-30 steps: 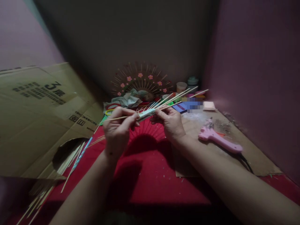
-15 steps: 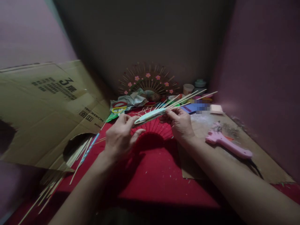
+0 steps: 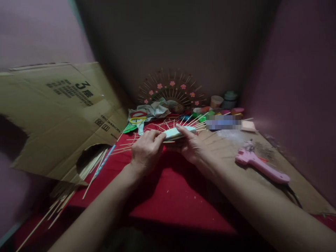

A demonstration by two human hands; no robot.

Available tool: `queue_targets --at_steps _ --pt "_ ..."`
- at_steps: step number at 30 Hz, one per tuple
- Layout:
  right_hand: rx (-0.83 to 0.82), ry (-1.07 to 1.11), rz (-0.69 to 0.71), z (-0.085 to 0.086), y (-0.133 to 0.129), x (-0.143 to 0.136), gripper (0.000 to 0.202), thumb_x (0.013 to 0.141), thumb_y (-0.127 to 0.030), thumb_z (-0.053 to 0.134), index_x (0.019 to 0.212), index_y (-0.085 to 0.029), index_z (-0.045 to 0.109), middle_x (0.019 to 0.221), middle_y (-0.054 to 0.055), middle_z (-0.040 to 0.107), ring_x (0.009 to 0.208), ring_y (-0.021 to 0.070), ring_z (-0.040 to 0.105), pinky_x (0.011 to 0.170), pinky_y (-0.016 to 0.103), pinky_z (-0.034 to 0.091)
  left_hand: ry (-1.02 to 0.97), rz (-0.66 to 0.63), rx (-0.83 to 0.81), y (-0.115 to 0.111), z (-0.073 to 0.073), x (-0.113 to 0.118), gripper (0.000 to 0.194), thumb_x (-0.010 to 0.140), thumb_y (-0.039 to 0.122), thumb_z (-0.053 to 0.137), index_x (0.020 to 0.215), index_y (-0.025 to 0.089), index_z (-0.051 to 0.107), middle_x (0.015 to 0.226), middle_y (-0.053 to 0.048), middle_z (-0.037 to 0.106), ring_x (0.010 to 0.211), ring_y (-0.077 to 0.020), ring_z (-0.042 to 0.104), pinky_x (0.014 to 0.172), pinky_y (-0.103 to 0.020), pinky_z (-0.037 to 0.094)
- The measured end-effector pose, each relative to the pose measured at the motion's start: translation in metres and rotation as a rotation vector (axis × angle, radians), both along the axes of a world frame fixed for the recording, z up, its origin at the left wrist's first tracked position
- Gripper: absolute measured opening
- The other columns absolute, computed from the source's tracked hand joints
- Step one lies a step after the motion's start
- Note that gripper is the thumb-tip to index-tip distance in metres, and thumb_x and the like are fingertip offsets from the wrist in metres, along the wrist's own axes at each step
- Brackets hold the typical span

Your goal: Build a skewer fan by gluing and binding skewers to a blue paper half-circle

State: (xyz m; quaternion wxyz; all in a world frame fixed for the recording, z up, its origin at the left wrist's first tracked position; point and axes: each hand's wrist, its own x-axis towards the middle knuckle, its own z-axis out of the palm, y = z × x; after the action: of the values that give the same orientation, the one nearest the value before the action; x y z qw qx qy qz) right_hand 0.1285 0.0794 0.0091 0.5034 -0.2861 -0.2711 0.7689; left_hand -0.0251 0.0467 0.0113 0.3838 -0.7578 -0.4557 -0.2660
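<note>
Between my hands is a pale green, flat piece [image 3: 173, 133] with thin wooden sticks fanning out from its far side; its underside is hidden. My left hand [image 3: 147, 147] pinches its left end, thumb and fingers closed. My right hand [image 3: 191, 145] grips the right part, with the thumb on top and the fingers underneath. The piece is held above a red cloth [image 3: 168, 196]. Beyond it stands a finished-looking stick fan [image 3: 172, 87] with pink flowers, propped against the wall.
A large cardboard box [image 3: 60, 129] stands at the left, with loose sticks [image 3: 91, 164] by its cut opening. At the right, a pink glue gun [image 3: 262, 164] lies on a cardboard sheet [image 3: 301, 189]. Scissors [image 3: 138, 117], a cup [image 3: 216, 101] and a jar [image 3: 230, 100] are at the back.
The piece has turned so its sticks spread out to both sides, and it sits slightly lower. My right thumb has moved onto its top. The view has shifted a little left.
</note>
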Motion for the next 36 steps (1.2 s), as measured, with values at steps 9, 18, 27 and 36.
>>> queue_targets --at_steps 9,18,27,36 --pt "0.013 0.078 -0.109 0.01 0.002 -0.013 0.017 0.065 -0.014 0.061 0.082 -0.013 0.057 0.063 0.005 0.067 0.06 0.0214 0.065 0.055 0.037 0.058 -0.74 -0.023 -0.138 -0.05 -0.004 -0.03 0.016 0.081 0.028 0.062 0.094 0.02 0.062 0.084 -0.003 0.064 0.072 -0.0144 0.061 0.06 -0.024 0.048" --pt "0.085 0.1 -0.107 0.001 -0.005 -0.009 0.025 0.06 -0.014 0.063 0.085 -0.013 0.058 0.072 0.006 0.069 0.066 0.0214 0.066 0.059 0.037 0.059 -1.252 -0.208 -0.503 -0.044 -0.012 -0.015 0.022 0.075 0.033 0.067 0.089 0.017 0.063 0.055 0.003 0.058 0.05 -0.0117 0.056 0.048 -0.023 0.045" --pt "0.099 0.102 -0.101 -0.003 -0.011 -0.003 0.024 0.058 -0.012 0.064 0.079 -0.016 0.054 0.07 0.002 0.065 0.069 0.0208 0.064 0.057 0.036 0.059 -0.857 0.027 -0.304 -0.042 -0.016 -0.014 0.019 0.081 0.033 0.058 0.071 0.017 0.061 0.057 0.0 0.062 0.048 -0.0106 0.054 0.049 -0.022 0.039" --pt "0.124 0.104 -0.122 -0.003 -0.013 0.008 0.023 0.058 -0.012 0.062 0.078 -0.017 0.052 0.081 0.005 0.066 0.076 0.0226 0.062 0.058 0.038 0.059 -0.784 -0.006 -0.309 -0.047 -0.022 -0.009 0.024 0.08 0.038 0.062 0.087 0.016 0.068 0.058 -0.002 0.065 0.049 -0.0115 0.056 0.049 -0.023 0.039"
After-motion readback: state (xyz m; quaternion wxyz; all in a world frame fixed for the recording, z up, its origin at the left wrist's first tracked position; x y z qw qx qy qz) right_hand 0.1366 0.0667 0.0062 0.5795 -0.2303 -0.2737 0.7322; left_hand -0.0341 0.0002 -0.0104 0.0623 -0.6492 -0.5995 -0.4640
